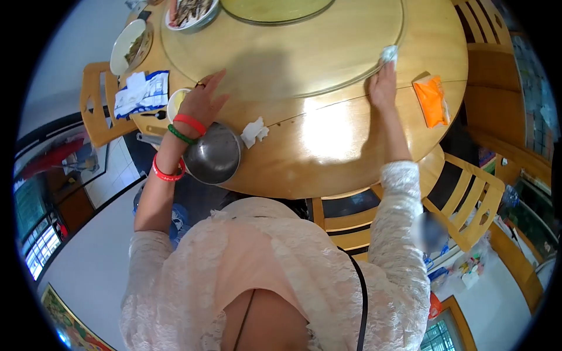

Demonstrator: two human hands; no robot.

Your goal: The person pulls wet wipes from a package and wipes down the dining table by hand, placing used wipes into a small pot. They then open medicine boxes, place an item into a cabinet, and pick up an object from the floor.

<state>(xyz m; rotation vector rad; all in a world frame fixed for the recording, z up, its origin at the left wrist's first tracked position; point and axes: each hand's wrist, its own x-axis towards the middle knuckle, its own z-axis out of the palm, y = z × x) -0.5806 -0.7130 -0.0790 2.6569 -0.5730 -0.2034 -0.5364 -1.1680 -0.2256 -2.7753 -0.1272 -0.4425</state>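
My right hand point(383, 86) presses a crumpled white tissue point(389, 54) onto the table beside the rim of the round turntable point(328, 64). The fingers are together on the tissue. My left hand point(203, 102), wearing red and green bangles, has its fingers spread and holds nothing. It hovers by a small white cup or bowl point(173, 106) that it partly covers, and above a steel pan point(213, 155) at the table's front edge. Another crumpled white tissue point(254, 132) lies just right of the pan.
An orange packet point(431, 100) lies at the right. On the left are a blue-and-white tissue pack point(142, 93), a black fork point(154, 114) and a white bowl with food point(120, 50). A dish of food point(202, 22) stands farther back. Wooden chairs point(468, 199) surround the table.
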